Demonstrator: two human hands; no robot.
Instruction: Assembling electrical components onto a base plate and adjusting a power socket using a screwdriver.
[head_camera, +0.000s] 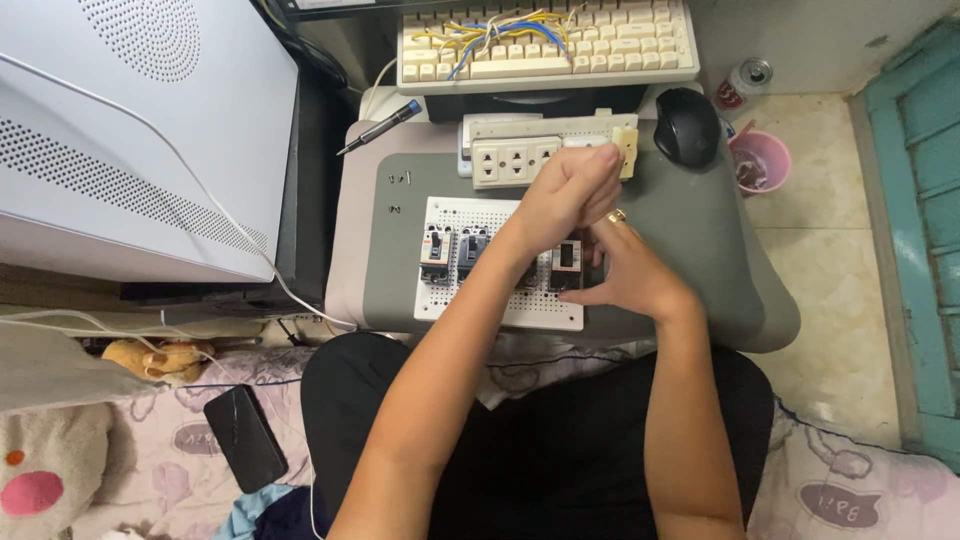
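Resting on a grey table (720, 260), a white perforated mounting board (470, 215) serves as the landmark for this entry.

Item 1: four small breaker-style modules, dark grey and black bodies with pale faces, standing in a row across the board's middle. Two at the board's left part show clearly (436, 252) (472, 248); a third lies mostly hidden under the left forearm; the fourth module (566, 262), black with a light window, stands at the board's right part.

Item 2: left hand (568, 190), curled into a loose fist above the board's upper right corner, fingers closed; whether anything is gripped inside cannot be told. It hangs just above the fourth module.

Item 3: right hand (628, 272), ring on one finger, at the board's right edge, fingers bent and touching the fourth module's right side; a full grasp cannot be confirmed.

Item 4: cream socket strip (510, 160), just beyond the board's far edge.

Item 5: black mouse (686, 125), beyond the board's far right corner.

Item 6: screwdriver (380, 127), dark handle with blue tip, beyond the board's far left corner.

Item 7: beige keyboard (640, 50) carrying loose yellow and blue wires (495, 35), well beyond the board's far edge.
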